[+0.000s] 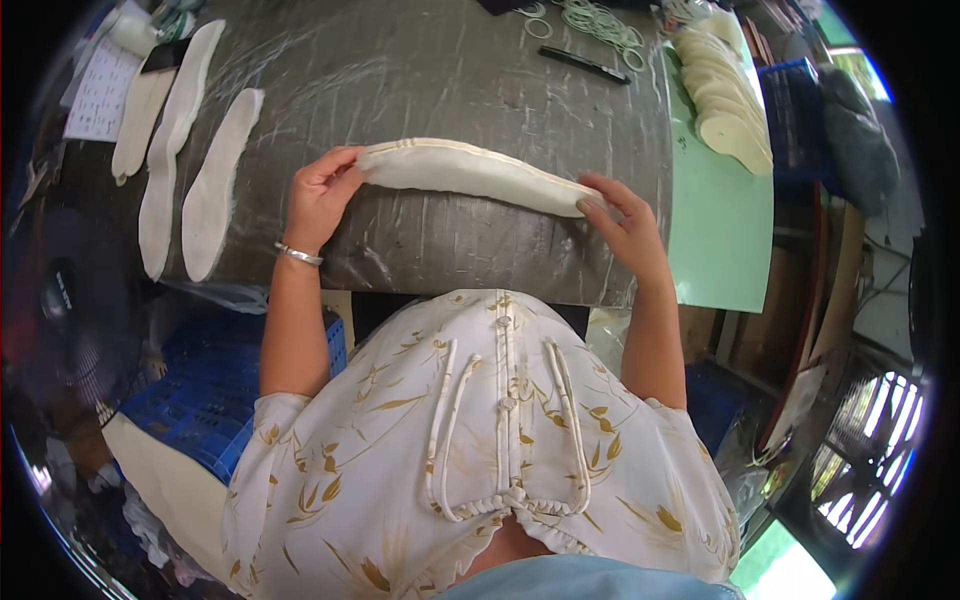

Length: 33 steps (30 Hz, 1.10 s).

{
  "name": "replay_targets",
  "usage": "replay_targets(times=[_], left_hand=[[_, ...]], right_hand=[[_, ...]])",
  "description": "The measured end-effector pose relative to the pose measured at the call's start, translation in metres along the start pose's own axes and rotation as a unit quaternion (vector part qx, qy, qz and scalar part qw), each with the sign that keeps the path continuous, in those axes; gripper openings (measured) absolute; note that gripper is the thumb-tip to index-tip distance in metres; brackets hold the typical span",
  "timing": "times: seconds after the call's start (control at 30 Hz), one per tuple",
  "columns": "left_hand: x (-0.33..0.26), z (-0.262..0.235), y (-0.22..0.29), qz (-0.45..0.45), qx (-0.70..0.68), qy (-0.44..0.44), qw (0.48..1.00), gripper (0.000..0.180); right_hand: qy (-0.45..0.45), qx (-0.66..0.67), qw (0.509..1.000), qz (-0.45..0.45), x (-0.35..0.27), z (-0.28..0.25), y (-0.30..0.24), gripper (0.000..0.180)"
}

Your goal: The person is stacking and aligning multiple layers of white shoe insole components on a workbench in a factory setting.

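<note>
A white, fuzzy insole (470,178) is stretched between my hands above the dark worktable (450,260), tilted so that its long edge faces up. That edge shows cream lines, and I cannot tell whether it is one layer or more. My left hand (325,198) pinches its left end between thumb and fingers, with a silver bracelet at the wrist. At the other end, my right hand (628,225) has thumb and fingers closed on the tip. Left of my left hand lie a pale insole (222,185) and a longer pale piece (178,150), apart from my fingers.
A fanned stack of cream insoles (725,95) sits on a green board (720,240) at the right. Beyond my hands lie a black pen-like tool (583,64) and pale green rings (605,30). Blue crates (190,370) stand below left; a fan (75,320) is at far left.
</note>
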<state>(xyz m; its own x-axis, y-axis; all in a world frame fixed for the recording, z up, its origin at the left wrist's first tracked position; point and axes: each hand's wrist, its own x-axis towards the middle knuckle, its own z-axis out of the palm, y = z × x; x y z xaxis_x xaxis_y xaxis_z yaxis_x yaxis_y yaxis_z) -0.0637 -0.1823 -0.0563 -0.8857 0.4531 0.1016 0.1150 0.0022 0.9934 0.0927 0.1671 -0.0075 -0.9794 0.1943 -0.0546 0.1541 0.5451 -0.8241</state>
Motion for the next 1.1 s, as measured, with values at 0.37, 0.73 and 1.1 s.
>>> replay_targets(times=[0.37, 0.73, 1.1], left_hand=[[0.000, 0.028, 0.029, -0.053, -0.023, -0.037, 0.998, 0.019], [-0.005, 0.011, 0.005, 0.007, 0.059, -0.033, 0.998, 0.019], [-0.011, 0.011, -0.003, -0.043, -0.152, -0.075, 0.985, 0.018]], right_hand=[[0.031, 0.064, 0.997, 0.006, -0.026, 0.005, 0.020, 0.023], [0.028, 0.087, 0.994, -0.057, -0.028, 0.013, 0.038, 0.036], [0.104, 0.087, 0.984, -0.114, -0.034, 0.018, 0.045, 0.035]])
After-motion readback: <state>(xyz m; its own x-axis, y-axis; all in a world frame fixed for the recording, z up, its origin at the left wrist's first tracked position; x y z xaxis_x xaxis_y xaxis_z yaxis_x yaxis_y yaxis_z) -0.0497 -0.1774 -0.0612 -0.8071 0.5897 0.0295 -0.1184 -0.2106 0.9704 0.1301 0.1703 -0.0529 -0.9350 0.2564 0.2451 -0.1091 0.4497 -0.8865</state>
